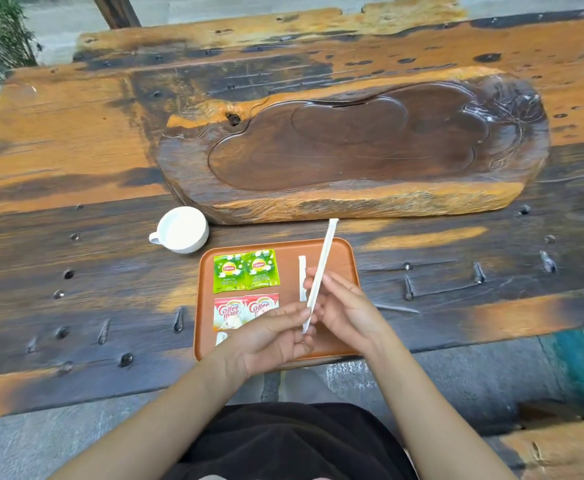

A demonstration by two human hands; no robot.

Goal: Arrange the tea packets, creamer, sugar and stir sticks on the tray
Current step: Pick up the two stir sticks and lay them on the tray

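Observation:
An orange tray (346, 261) lies at the table's near edge. Two green Lipton tea packets (245, 270) lie side by side at its far left. Below them lie two red-and-white Coffee mate creamer packets (243, 310). A small white packet (221, 338) peeks out beside my left wrist. A short white paper-wrapped stick (302, 277) lies on the tray's middle. Both hands hold a long paper-wrapped stir stick (322, 268) tilted over the tray: my left hand (273, 339) pinches its lower end, my right hand (344, 308) grips its middle.
A white cup (183, 229) stands just beyond the tray's far left corner. A large carved dark wooden tea board (352, 150) fills the table behind. The rough plank table (76, 161) has nail heads and knots. A plant stands at far left.

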